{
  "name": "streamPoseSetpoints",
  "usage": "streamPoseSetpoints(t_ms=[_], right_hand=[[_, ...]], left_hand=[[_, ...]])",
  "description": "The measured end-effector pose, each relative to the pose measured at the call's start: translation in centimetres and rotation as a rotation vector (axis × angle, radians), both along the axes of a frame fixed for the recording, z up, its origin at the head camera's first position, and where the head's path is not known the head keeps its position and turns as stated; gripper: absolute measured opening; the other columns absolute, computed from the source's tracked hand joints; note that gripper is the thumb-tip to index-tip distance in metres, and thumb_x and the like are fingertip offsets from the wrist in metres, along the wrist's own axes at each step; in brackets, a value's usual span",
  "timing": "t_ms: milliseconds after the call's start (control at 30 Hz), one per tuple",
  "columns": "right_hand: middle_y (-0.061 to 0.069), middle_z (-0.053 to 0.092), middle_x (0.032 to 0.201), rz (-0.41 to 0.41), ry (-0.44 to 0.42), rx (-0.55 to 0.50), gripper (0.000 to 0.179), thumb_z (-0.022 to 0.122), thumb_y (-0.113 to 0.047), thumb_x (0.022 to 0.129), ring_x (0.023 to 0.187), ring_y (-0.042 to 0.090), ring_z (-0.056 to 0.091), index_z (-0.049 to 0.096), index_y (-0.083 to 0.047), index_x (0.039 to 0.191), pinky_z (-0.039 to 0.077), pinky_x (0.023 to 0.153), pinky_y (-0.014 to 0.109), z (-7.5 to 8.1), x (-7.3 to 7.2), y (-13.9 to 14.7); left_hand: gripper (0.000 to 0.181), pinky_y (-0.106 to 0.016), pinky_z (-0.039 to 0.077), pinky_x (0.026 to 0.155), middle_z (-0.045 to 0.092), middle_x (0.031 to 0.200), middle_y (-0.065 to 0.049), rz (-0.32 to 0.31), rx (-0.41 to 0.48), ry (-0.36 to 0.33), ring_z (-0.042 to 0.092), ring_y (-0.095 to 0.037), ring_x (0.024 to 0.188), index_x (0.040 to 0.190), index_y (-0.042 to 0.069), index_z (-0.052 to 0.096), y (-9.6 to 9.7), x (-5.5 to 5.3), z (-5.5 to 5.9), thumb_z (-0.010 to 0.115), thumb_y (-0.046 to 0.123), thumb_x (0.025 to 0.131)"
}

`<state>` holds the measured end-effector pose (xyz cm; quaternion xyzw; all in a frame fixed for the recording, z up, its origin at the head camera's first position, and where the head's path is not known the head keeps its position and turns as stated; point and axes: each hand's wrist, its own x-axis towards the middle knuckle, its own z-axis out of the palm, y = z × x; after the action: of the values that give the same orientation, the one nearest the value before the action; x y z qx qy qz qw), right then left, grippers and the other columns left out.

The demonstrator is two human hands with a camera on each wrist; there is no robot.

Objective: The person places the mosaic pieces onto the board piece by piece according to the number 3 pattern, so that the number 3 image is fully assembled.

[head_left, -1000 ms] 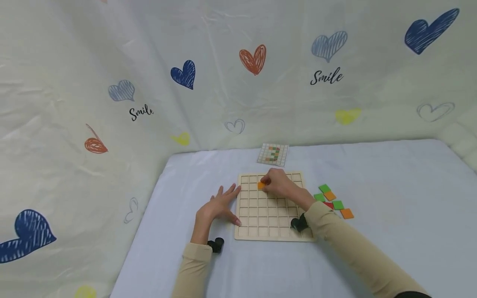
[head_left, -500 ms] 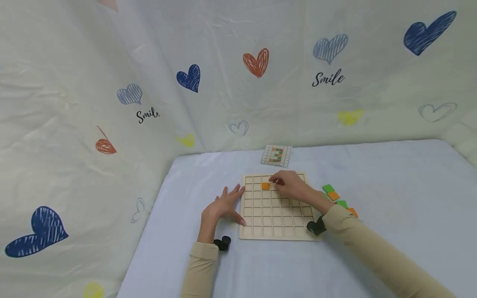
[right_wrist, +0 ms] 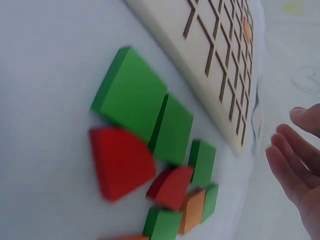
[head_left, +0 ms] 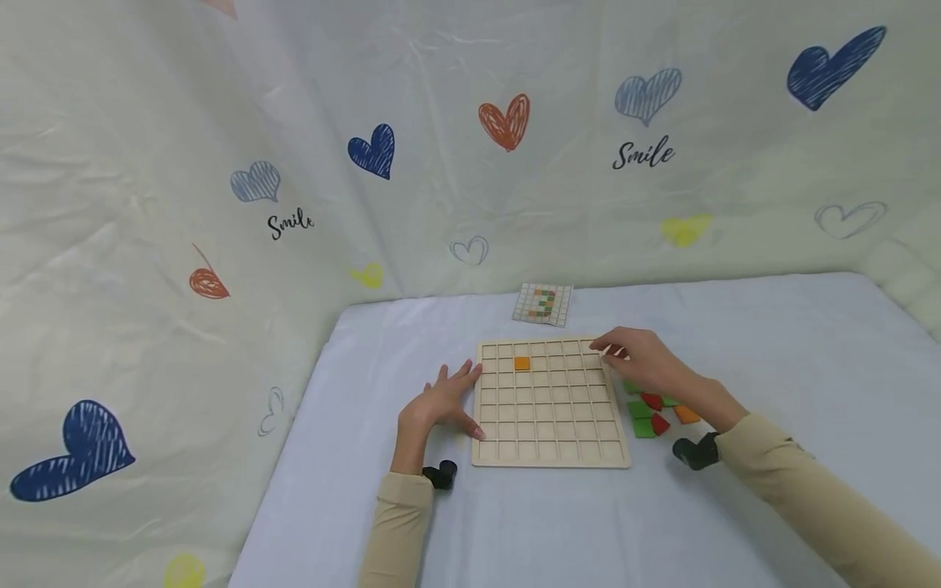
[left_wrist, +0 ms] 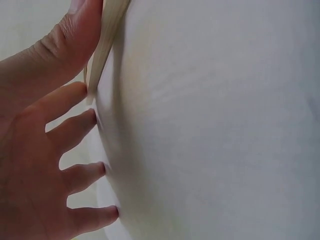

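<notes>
A pale wooden grid board lies flat in the head view, with one orange square tile in a cell near its top left. My left hand rests with spread fingers at the board's left edge; in the left wrist view the thumb touches the board's side. Above the upper right corner is my right hand, holding nothing, its fingers loosely bent. Beneath and beside it, right of the board, lie several green square tiles, red pieces with a rounded side and orange tiles.
Behind the board lies a small grid card with a coloured pattern printed on it. A white cloth covers the table. Hanging fabric with printed hearts stands along the back and left.
My right hand has let go of the orange tile, which stays in its cell, and has moved right to the board's upper right corner. The left hand keeps its place at the board.
</notes>
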<state>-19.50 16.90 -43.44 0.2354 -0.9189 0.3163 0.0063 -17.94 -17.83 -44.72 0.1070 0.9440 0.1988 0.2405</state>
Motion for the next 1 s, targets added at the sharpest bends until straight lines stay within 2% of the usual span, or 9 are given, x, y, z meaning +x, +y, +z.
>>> streamPoseSetpoints(t_ms=[233, 500, 667, 1000], right_hand=[[0.019, 0.073, 0.111, -0.065, -0.062, 0.049, 0.024, 0.063, 0.001, 0.094, 0.092, 0.029, 0.067, 0.074, 0.004, 0.116, 0.059, 0.084, 0.048, -0.2, 0.2, 2.6], [0.017, 0.073, 0.106, -0.08, -0.097, 0.087, 0.024, 0.064, 0.003, 0.091, 0.091, 0.029, 0.065, 0.074, 0.005, 0.113, 0.059, 0.081, 0.046, -1.3, 0.1, 5.1], [0.018, 0.071, 0.105, -0.078, -0.096, 0.1, 0.025, 0.063, 0.006, 0.088, 0.09, 0.031, 0.065, 0.075, 0.006, 0.11, 0.059, 0.08, 0.049, -1.8, 0.0, 5.7], [0.019, 0.068, 0.106, -0.106, -0.134, 0.143, 0.023, 0.071, 0.003, 0.087, 0.088, 0.029, 0.06, 0.074, 0.007, 0.109, 0.058, 0.076, 0.041, -2.8, -0.7, 5.6]], left_hand=[[0.121, -0.068, 0.006, 0.124, 0.012, 0.174, -0.002, 0.013, 0.029, 0.004, -0.003, -0.042, 0.159, 0.165, 0.021, 0.025, 0.0, -0.2, 0.1, 0.096, 0.029, 0.069], [0.122, -0.07, 0.009, 0.123, 0.013, 0.174, -0.003, 0.006, 0.014, 0.011, -0.001, -0.043, 0.159, 0.165, 0.021, 0.025, 0.1, -0.2, -0.3, 0.097, 0.03, 0.068], [0.122, -0.07, 0.009, 0.123, 0.013, 0.174, -0.003, 0.008, 0.007, 0.013, -0.001, -0.044, 0.159, 0.165, 0.02, 0.025, 0.1, -0.1, -0.2, 0.097, 0.03, 0.068], [0.121, -0.071, 0.011, 0.122, 0.014, 0.174, 0.0, -0.001, 0.003, 0.009, 0.0, -0.044, 0.159, 0.166, 0.02, 0.024, 0.4, -0.2, 0.0, 0.096, 0.03, 0.069]])
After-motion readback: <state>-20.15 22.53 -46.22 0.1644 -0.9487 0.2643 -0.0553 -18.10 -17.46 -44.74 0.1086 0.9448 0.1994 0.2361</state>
